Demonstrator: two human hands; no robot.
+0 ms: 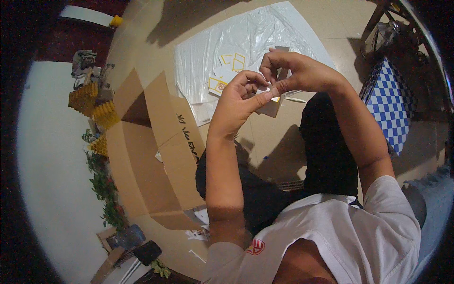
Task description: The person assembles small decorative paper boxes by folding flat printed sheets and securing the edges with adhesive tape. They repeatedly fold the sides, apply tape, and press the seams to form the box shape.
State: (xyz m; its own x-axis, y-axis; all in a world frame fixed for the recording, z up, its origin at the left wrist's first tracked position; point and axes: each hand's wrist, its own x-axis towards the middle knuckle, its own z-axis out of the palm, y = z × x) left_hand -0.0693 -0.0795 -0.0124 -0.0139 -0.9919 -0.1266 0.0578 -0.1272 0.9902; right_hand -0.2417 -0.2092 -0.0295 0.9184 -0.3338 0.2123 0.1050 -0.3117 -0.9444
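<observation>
My left hand and my right hand meet above the near edge of a white board covered in clear plastic. Thumbs and fingertips of both pinch a small white card with a yellow edge; fingers partly hide it. Just below and behind the hands stands a small brown cardboard box, mostly covered by them. On the plastic lie several loose white cut-outs with yellow borders. Another yellow-and-white piece lies right beside my left hand's fingers.
A large open cardboard carton stands to my left, close to my left forearm. At the right is a blue-and-white checkered bag. Potted plants line the left side. Paper scraps lie on the tiled floor near the carton.
</observation>
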